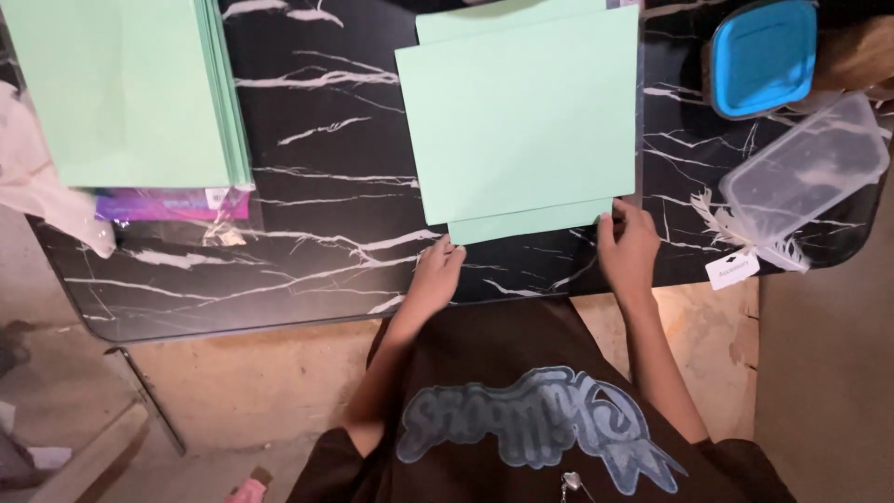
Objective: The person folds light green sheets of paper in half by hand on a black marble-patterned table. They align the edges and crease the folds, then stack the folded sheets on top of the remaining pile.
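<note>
paper sheet (521, 112) mint green | table (326, 186) black, white-veined marble | lid (762, 56) blue

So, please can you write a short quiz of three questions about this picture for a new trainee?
1. True or false: both hands touch the near edge of the green sheets.
2. Which container has a blue lid: A, the square one, or B, the clear empty one?
3. Where does the thick stack of green paper lie?

Key:
1. True: left hand, right hand.
2. A.
3. At the far left of the black marble table.
</note>
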